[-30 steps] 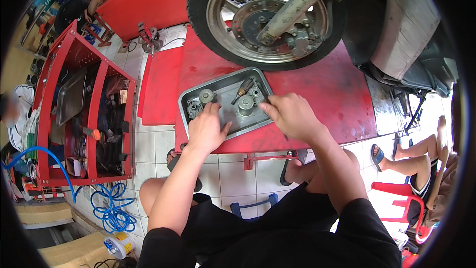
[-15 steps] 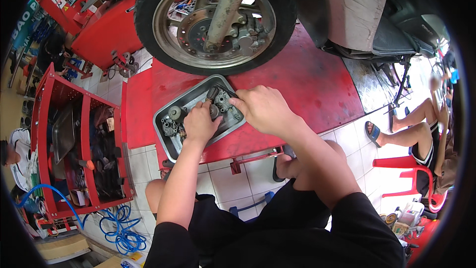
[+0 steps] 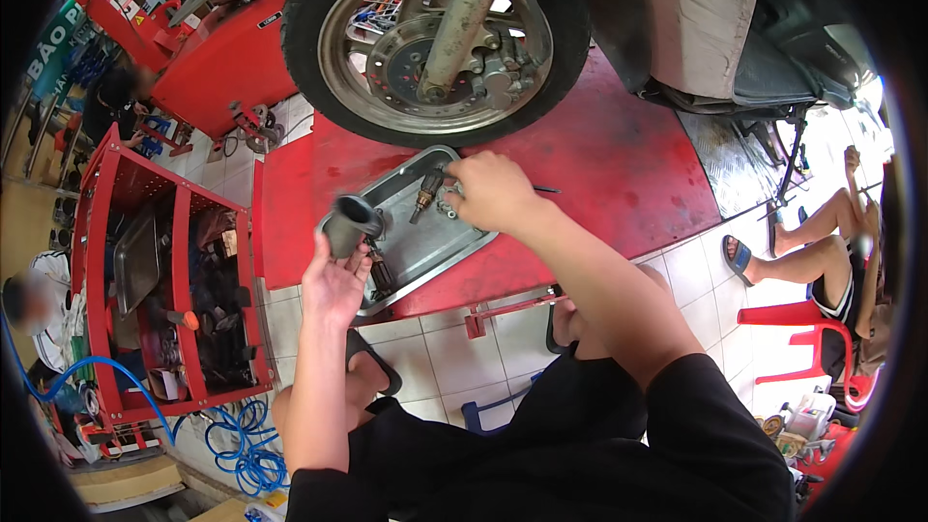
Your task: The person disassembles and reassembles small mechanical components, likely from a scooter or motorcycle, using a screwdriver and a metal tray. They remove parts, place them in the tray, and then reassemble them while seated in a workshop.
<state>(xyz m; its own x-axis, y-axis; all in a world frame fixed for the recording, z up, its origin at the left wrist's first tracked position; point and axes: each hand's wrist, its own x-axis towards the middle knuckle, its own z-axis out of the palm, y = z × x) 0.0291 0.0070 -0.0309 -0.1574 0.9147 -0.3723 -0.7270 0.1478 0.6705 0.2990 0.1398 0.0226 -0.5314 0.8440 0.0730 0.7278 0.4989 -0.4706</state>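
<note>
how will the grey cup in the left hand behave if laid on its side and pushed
The cup would probably roll, since its wall looks round. It is likely stiff, as the left hand holds it with no visible denting. Its metallic look suggests some weight.

Wheel: we see a black-tyred motorbike wheel (image 3: 394, 63) with a brake disc, crossed by a scuffed fork (image 3: 459, 34).
Cart: on our left we have a red open-sided cart (image 3: 182, 232) with a metal pan (image 3: 136, 256) inside it.
Hose: we find a blue hose (image 3: 256, 477) looped on the floor near the cart.
Seat: on our right we notice a red plastic chair (image 3: 778, 315).
Sandal: near the chair we spot a dark sandal (image 3: 739, 259) on a seated person's foot.
Floor: we see pale square tiles (image 3: 447, 360).
</note>
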